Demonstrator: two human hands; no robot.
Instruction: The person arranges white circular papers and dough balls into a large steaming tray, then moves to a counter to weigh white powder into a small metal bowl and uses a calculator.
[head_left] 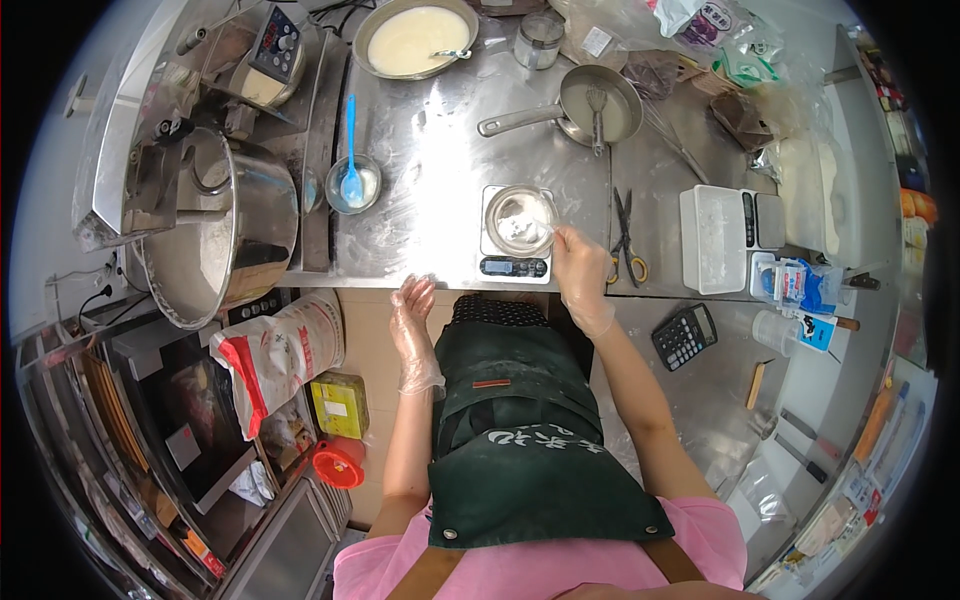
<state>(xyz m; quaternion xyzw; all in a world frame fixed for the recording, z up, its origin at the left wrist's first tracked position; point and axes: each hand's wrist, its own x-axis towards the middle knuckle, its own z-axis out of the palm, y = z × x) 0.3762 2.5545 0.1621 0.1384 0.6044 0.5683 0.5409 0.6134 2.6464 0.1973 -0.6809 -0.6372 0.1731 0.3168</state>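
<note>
A small round bowl point(490, 228) sits on a digital kitchen scale point(514, 269) near the counter's front edge, with some white stuff inside. My gloved right hand point(583, 272) is at the bowl's right rim. Its fingers are pinched around something thin and pale that reaches over the rim; glare hides what it is. My left hand point(411, 325), also in a clear plastic glove, is held palm up by the counter edge, fingers stretched out and nothing in it. Black scissors with yellow-lined handles point(628, 240) lie just right of my right hand.
Behind the scale is a saucepan point(518, 121) with a brush in it. A glass bowl point(352, 208) with a blue spatula point(351, 130) stands left, beside a large mixer bowl point(262, 225). A batter bowl point(358, 45) is at the back; a white tub point(688, 255) and calculator point(684, 337) are right.
</note>
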